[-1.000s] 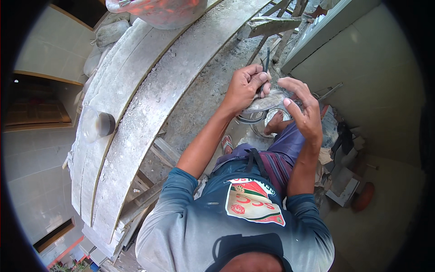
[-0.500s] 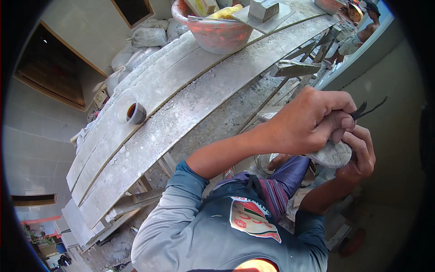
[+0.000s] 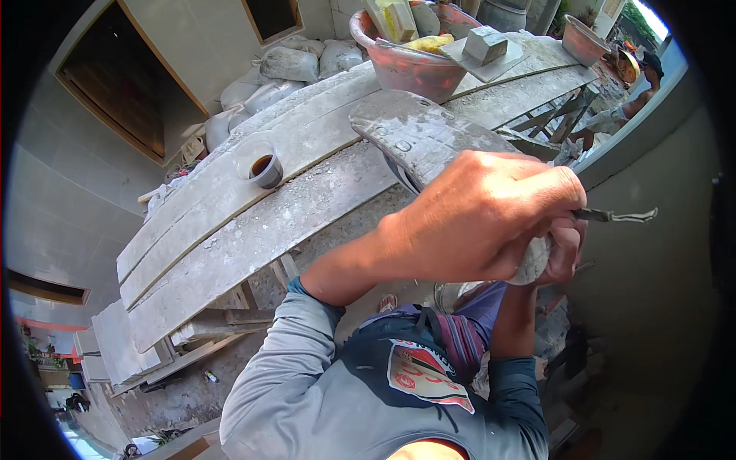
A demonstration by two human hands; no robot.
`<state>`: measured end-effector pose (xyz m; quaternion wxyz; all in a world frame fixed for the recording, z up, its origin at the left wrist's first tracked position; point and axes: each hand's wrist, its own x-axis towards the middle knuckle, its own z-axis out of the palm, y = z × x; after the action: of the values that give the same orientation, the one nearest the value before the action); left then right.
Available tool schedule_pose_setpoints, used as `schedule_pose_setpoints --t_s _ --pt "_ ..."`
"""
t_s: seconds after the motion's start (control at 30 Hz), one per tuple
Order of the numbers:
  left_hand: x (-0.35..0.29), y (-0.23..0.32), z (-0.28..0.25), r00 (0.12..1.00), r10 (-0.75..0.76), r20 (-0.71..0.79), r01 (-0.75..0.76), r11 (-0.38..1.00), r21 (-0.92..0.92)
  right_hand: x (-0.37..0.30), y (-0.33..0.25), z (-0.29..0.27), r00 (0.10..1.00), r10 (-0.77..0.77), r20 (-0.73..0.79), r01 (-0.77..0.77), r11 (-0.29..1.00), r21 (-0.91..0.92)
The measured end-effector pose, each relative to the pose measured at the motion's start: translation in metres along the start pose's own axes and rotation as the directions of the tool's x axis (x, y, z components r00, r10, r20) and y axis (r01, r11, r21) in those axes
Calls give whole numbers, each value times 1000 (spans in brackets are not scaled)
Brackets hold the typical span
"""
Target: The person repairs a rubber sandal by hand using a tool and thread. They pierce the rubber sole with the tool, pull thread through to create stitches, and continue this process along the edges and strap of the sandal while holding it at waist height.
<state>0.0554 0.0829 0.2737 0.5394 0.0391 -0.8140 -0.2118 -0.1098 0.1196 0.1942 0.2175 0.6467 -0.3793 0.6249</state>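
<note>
My left hand (image 3: pixel 479 218) is closed in a pinch around a black cord (image 3: pixel 594 215); its split, bare silvery wire ends stick out to the right. Just below and behind it, my right hand (image 3: pixel 563 249) is closed round the rounded, dusty grey end of a tool (image 3: pixel 530 264). Beyond my left hand a flat grey plate (image 3: pixel 429 130) with rounded corners and small holes reaches out over the bench; it seems to belong to the same tool, but the hand hides the join.
A dusty plank bench (image 3: pixel 253 230) carries a plastic cup of dark liquid (image 3: pixel 266 169), a large reddish basin (image 3: pixel 414 73) and a grey block (image 3: pixel 484 44) on a tile. White sacks (image 3: pixel 290 65) lie against the wall. At right, a wall edge (image 3: pixel 629 123) stands near another person (image 3: pixel 640 96).
Both hands have shifted slightly left. The flat plate has come into view beyond my left hand, and the bare wire ends now point right. The view has swung, so the bench sits further right.
</note>
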Motion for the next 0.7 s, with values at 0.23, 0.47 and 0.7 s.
schedule_pose_setpoints --t_s 0.23,0.47,0.7 --pt "-58 -70 -54 874 -456 -167 475 874 104 -46 36 130 995 -44 84 15 948 319" --pt "-101 -92 -64 680 -675 -286 664 733 -150 -53 30 116 932 -55 358 -52 958 283" --pt "-93 -92 -59 711 -610 -351 647 762 -13 4 9 100 815 70 575 -279 918 283"
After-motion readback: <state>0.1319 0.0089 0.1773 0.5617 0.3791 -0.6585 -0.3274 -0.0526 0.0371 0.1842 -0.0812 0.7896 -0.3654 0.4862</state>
